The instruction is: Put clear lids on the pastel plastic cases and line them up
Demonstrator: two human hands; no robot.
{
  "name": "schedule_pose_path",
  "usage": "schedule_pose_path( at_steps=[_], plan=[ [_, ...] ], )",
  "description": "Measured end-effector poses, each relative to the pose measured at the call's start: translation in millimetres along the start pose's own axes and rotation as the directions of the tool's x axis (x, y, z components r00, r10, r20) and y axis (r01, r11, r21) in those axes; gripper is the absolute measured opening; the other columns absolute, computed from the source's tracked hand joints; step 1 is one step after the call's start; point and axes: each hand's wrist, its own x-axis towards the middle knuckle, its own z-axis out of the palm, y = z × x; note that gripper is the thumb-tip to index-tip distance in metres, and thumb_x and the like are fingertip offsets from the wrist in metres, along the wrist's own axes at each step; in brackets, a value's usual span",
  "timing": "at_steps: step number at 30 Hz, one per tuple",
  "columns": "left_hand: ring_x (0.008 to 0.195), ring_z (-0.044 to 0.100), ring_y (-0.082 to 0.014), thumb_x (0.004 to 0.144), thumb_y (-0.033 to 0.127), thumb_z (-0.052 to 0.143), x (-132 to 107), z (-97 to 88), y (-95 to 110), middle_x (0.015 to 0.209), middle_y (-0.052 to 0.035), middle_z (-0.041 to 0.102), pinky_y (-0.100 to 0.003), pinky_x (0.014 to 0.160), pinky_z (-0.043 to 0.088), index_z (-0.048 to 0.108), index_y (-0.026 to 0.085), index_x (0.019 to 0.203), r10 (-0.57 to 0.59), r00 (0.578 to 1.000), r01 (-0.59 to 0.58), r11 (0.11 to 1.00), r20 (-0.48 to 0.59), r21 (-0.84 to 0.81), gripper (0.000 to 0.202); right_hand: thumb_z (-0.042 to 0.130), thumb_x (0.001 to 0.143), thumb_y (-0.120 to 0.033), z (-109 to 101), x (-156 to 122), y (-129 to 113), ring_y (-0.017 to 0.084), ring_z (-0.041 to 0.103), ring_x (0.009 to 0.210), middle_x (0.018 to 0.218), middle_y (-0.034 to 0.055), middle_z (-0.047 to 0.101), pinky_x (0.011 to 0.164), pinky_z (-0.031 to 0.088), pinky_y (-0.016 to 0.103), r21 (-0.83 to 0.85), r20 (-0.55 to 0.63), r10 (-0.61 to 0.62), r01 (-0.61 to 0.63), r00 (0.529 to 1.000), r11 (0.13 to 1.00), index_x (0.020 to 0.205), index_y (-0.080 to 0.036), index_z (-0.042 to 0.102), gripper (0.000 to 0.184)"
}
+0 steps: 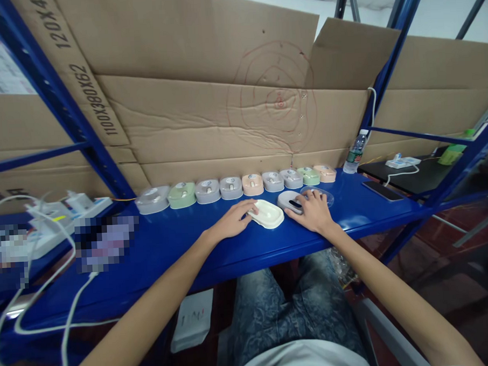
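Note:
My left hand [234, 220] rests on the blue shelf [170, 251], its fingers curled against the left end of a white oval case [268, 213]. My right hand [313, 211] lies with fingers spread over a grey case [290, 201] and a clear round lid [325, 194] just right of the white one. Behind both hands runs a row of small cases [232, 187] in grey, green, peach and lilac, set side by side along the cardboard wall.
A water bottle [355, 152] stands at the row's right end. A phone [382, 190] and a white power strip [402, 162] lie on a dark surface further right. Power strips and white cables [63, 223] crowd the shelf's left. Blue rack posts [58, 99] frame the bay.

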Motion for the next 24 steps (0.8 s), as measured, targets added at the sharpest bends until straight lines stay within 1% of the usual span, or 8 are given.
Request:
schedule_pose_path(
  at_steps=[3, 6, 9, 12, 15, 18, 22, 24],
  plan=[
    [0.14, 0.052, -0.0295, 0.102, 0.027, 0.05, -1, 0.7, 8, 0.146, -0.0113, 0.06, -0.051, 0.121, 0.04, 0.068, 0.023, 0.115, 0.014, 0.999, -0.012, 0.998, -0.041, 0.057, 0.023, 0.051, 0.095, -0.076, -6, 0, 7, 0.042, 0.054, 0.118, 0.126, 0.0198, 0.066, 0.098, 0.045, 0.06, 0.031, 0.013, -0.022, 0.022, 1.0, 0.999, 0.128, -0.019, 0.07, 0.068],
    [0.132, 0.053, -0.0313, 0.104, 0.037, 0.053, -1, 1.9, 19, 0.135, -0.011, 0.064, -0.053, 0.118, 0.042, 0.069, 0.023, 0.117, 0.047, 0.997, -0.038, 0.987, -0.054, 0.158, 0.025, 0.05, 0.097, -0.073, -14, -3, 28, 0.041, 0.052, 0.127, 0.14, 0.018, 0.062, 0.106, 0.042, 0.058, 0.091, 0.041, -0.131, 0.127, 0.991, 0.988, 0.134, -0.021, 0.067, 0.066],
    [0.128, 0.055, -0.03, 0.107, 0.035, 0.049, -1, 4.6, 28, 0.126, -0.01, 0.067, -0.05, 0.113, 0.047, 0.068, 0.023, 0.119, 0.084, 0.996, -0.083, 0.983, 0.001, 0.163, 0.026, 0.051, 0.097, -0.073, -17, -12, 53, 0.04, 0.047, 0.139, 0.15, 0.0162, 0.056, 0.116, 0.034, 0.059, 0.133, 0.103, -0.215, 0.2, 0.971, 0.971, 0.137, -0.025, 0.066, 0.064],
    [0.134, 0.054, -0.0284, 0.109, 0.032, 0.044, 0, 8.6, 31, 0.129, -0.0095, 0.068, -0.048, 0.116, 0.046, 0.065, 0.022, 0.121, 0.121, 0.992, -0.124, 0.985, 0.033, 0.119, 0.026, 0.053, 0.096, -0.073, -13, -21, 67, 0.04, 0.047, 0.142, 0.153, 0.0162, 0.054, 0.119, 0.032, 0.058, 0.137, 0.138, -0.208, 0.189, 0.968, 0.972, 0.145, -0.026, 0.062, 0.068],
    [0.146, 0.049, -0.0287, 0.11, 0.033, 0.043, -1, 11.9, 33, 0.137, -0.0099, 0.067, -0.049, 0.122, 0.042, 0.063, 0.022, 0.122, 0.115, 0.992, -0.119, 0.988, 0.046, 0.1, 0.025, 0.052, 0.098, -0.071, -10, -24, 66, 0.04, 0.048, 0.141, 0.152, 0.0161, 0.055, 0.115, 0.037, 0.056, 0.1, 0.142, -0.174, 0.161, 0.974, 0.982, 0.146, -0.026, 0.061, 0.066],
    [0.154, 0.041, -0.0304, 0.11, 0.035, 0.043, -3, 12.9, 34, 0.148, -0.0105, 0.062, -0.052, 0.125, 0.037, 0.061, 0.022, 0.128, 0.073, 0.995, -0.08, 0.991, 0.07, 0.11, 0.029, 0.049, 0.099, -0.071, -10, -22, 56, 0.04, 0.048, 0.14, 0.15, 0.0161, 0.057, 0.112, 0.039, 0.057, 0.059, 0.147, -0.158, 0.151, 0.977, 0.987, 0.146, -0.027, 0.062, 0.065],
    [0.159, 0.034, -0.0301, 0.11, 0.038, 0.042, -3, 11.8, 36, 0.156, -0.0094, 0.057, -0.053, 0.13, 0.029, 0.057, 0.023, 0.139, 0.054, 0.994, -0.068, 0.988, 0.098, 0.141, 0.036, 0.047, 0.099, -0.073, -14, -23, 39, 0.042, 0.047, 0.14, 0.152, 0.017, 0.056, 0.109, 0.039, 0.058, 0.039, 0.151, -0.167, 0.163, 0.974, 0.986, 0.149, -0.027, 0.059, 0.069],
    [0.16, 0.032, -0.03, 0.111, 0.04, 0.04, -3, 11.4, 36, 0.157, -0.0101, 0.055, -0.053, 0.13, 0.029, 0.056, 0.022, 0.141, 0.037, 0.994, -0.053, 0.987, 0.106, 0.153, 0.038, 0.048, 0.099, -0.073, -16, -23, 33, 0.042, 0.047, 0.14, 0.152, 0.0174, 0.056, 0.109, 0.039, 0.058, 0.052, 0.156, -0.187, 0.181, 0.97, 0.982, 0.149, -0.026, 0.058, 0.07]
  ],
)
